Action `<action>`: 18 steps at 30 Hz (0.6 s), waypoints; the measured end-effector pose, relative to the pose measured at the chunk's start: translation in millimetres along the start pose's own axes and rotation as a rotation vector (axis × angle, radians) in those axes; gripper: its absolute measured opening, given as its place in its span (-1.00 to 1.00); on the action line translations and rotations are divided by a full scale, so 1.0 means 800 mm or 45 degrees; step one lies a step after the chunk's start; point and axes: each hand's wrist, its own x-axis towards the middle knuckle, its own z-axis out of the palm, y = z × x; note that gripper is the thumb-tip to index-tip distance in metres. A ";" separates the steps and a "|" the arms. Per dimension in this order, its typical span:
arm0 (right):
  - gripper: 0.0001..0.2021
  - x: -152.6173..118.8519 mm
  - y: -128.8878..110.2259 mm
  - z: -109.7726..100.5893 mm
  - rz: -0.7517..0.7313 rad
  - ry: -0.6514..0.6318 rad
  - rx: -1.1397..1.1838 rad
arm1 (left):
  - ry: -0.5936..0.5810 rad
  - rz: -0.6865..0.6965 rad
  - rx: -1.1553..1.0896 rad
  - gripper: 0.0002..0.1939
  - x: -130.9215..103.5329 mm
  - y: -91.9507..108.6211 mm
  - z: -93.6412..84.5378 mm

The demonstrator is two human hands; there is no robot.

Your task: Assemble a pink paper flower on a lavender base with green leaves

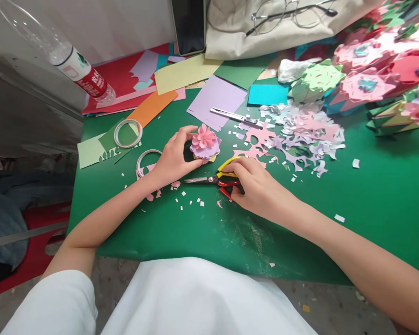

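Observation:
My left hand (176, 156) holds a layered paper flower (205, 143) by its left edge, with thumb and fingers curved around it. The flower has pink petals on top, a scalloped lilac layer below and a bit of yellow underneath. Just below and to the right, my right hand (249, 181) is closed on the yellow and red handles of a pair of scissors (211, 180). The blades point left, nearly together, over the green table. Small white and pink paper bits (191, 202) lie in front of the blades.
Two tape rolls (128, 133) lie left of my hands. A utility knife (235, 117) rests on lilac paper (214, 97). Paper scraps (300, 135) are heaped at right, below finished paper flowers (366, 86). A bottle (87, 77) stands back left; glasses (293, 16) lie on cloth.

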 end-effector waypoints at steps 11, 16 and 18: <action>-0.62 -0.001 -0.008 -0.002 -0.157 0.106 -0.392 | 0.039 -0.079 0.224 -0.50 -0.029 0.012 -0.071; -0.67 0.001 -0.010 -0.010 -0.158 0.137 -0.288 | 0.119 -0.061 0.329 -0.88 -0.056 0.001 -0.087; -0.70 0.001 -0.011 -0.013 -0.150 0.185 -0.202 | 0.097 -0.019 0.348 -0.91 -0.065 -0.004 -0.090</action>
